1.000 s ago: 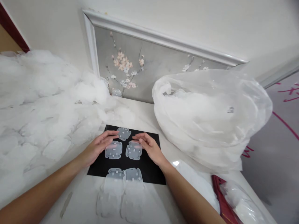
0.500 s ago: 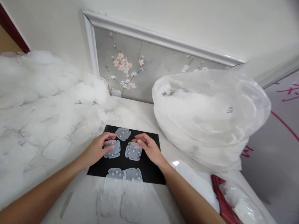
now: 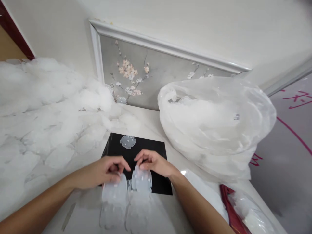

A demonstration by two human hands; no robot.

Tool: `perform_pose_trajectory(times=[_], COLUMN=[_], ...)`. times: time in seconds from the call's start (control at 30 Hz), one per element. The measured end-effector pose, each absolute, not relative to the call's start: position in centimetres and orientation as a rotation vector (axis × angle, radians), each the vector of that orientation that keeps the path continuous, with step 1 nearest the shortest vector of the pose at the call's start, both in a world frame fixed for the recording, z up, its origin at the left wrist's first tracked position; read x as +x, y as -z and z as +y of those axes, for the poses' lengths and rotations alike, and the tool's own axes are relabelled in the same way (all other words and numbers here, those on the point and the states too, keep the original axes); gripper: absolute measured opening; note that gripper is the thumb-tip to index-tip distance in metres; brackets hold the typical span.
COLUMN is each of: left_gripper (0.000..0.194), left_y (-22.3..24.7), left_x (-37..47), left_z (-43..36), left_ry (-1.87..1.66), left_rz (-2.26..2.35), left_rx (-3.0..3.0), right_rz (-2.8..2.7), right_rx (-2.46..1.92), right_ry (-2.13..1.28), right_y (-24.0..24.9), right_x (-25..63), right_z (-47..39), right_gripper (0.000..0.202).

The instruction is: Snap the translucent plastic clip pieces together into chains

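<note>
My left hand (image 3: pixel 110 169) is closed, thumb and fingers pinching the top edge of a translucent, squarish plastic piece (image 3: pixel 114 192). My right hand (image 3: pixel 153 163) pinches a matching translucent plastic piece (image 3: pixel 141 181) by its far edge. Both held pieces are over the near side of a black board (image 3: pixel 122 156), above two overlapping rows of like pieces (image 3: pixel 137 211) that run toward me. One more plastic piece (image 3: pixel 128 142) lies flat at the board's far edge, apart from both hands. Small pale spots mark these pieces.
A large heap of translucent pieces (image 3: pixel 53 113) covers the left of the white table (image 3: pixel 146 120). On the right stands a clear plastic bag (image 3: pixel 209 130) filled with white contents. A red object (image 3: pixel 230 204) and a smaller clear bag (image 3: pixel 253 211) lie at the near right. A framed flower picture (image 3: pixel 151 71) leans behind.
Both hands have moved toward me, each bringing one plastic piece from the middle of the black board to the near rows. The far piece stays on the board.
</note>
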State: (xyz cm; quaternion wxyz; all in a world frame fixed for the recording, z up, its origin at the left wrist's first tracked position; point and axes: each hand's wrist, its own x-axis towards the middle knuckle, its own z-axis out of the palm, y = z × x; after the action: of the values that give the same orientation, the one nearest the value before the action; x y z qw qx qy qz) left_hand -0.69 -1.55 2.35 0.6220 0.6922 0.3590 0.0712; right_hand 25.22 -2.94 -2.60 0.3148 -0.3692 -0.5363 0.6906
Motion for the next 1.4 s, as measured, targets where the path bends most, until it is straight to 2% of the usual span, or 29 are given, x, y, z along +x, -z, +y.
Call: perform_pose_trajectory(times=[0.07, 0.13, 0.27, 0.37, 0.43, 0.5, 0.57, 0.63, 0.67, 0.73, 0.83, 0.93, 1.0, 1.1, 1.2, 1.4], left_gripper=[0.031, 0.033, 0.022, 0.017, 0.022, 0.038, 0.051, 0.055, 0.053, 0.04, 0.009, 0.026, 0.031, 0.038, 0.039, 0.047], left_y=[-2.8, -3.0, -2.8, -2.7, -2.7, -2.6, -2.6, -2.8, -3.0, -3.6, -4.6, -4.3, -3.0, -0.2, 1.7, 1.1], left_x=[-0.3, 0.1, -0.9, -3.4, -5.1, -6.1, -6.5, -6.7, -6.8, -6.9, -6.6, -4.9, -3.2, -0.7, 0.4, -0.1], left_z=[-2.3, -2.5, -0.7, 1.4, 2.4, 2.9, 3.1, 3.1, 3.1, 3.0, 2.8, 2.1, 1.4, 0.8, 0.7, 1.1], left_ry=[-0.039, -0.038, -0.314, -0.577, -0.625, -0.502, -0.273, -0.089, -0.046, -0.058, -0.228, -0.516, -0.635, -0.677, -0.665, -0.591], left_rz=[0.773, 0.77, 0.917, 1.389, 1.716, 1.912, 1.982, 2.005, 2.012, 2.033, 1.966, 1.669, 1.393, 1.14, 1.092, 1.1], left_rx=[1.76, 1.87, 1.902, 1.983, 2.03, 2.028, 2.017, 2.05, 2.087, 2.154, 2.159, 1.952, 1.681, 1.316, 1.268, 1.312], right_rz=[-1.632, -1.787, -1.825, -1.814, -1.901, -2.057, -2.228, -2.307, -2.279, -2.076, -1.532, -0.983, -0.78, -0.705, -0.739, -0.836], right_rx=[-0.915, -0.914, -1.126, -1.294, -1.327, -1.313, -1.296, -1.316, -1.341, -1.392, -1.343, -1.154, -1.08, -1.042, -1.003, -0.967], right_ry=[-1.93, -1.885, -1.452, -1.105, -0.9, -0.692, -0.497, -0.373, -0.359, -0.486, -1.003, -1.52, -1.697, -1.775, -1.79, -1.836], right_y=[1.8, 1.0, 0.1, 0.8, 1.6, 2.2, 2.7, 2.9, 3.0, 3.0, 3.0, 3.1, 3.3, 3.6, 3.7, 3.6], right_x=[25.3, 25.3, 24.9, 23.9, 22.9, 21.7, 20.6, 19.9, 19.8, 20.0, 21.1, 22.5, 23.3, 24.1, 24.7, 25.6], right_z=[-3.4, -3.7, -2.7, -1.0, 0.2, 1.1, 1.7, 2.0, 2.0, 1.8, 1.1, -0.1, -0.9, -1.9, -2.2, -2.1], right_gripper=[0.031, 0.025, 0.018, 0.012, 0.009, 0.017, 0.016, 0.006, 0.009, 0.013, 0.017, 0.032, 0.039, 0.04, 0.039, 0.038])
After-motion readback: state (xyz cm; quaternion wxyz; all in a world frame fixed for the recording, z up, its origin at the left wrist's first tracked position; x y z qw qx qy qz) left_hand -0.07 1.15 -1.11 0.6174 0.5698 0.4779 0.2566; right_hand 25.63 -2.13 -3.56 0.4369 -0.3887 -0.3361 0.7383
